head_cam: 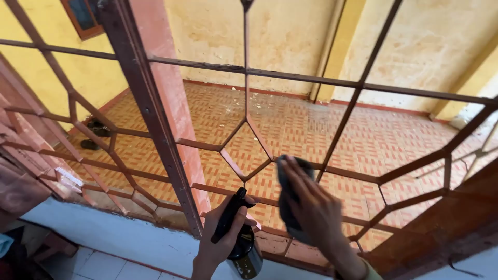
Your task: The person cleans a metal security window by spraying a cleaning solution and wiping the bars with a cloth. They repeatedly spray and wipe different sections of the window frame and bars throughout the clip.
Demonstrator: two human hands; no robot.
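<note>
My left hand point(220, 243) grips a dark spray bottle point(244, 249) with a black trigger head, held low at the bottom centre, just in front of the window sill. My right hand point(311, 207) presses a dark grey cloth point(288, 194) flat against the window pane, just below a joint of the brown metal grille point(249, 119). The cloth sticks out above and below my fingers. The grille's bars form angular cells across the whole window.
A rust-brown window frame post point(150, 119) runs up on the left. Beyond the glass lies an orange patterned tile floor point(290, 124) with yellow walls and a pair of dark sandals point(96, 136). A brown wooden frame edge point(446, 223) stands at the right.
</note>
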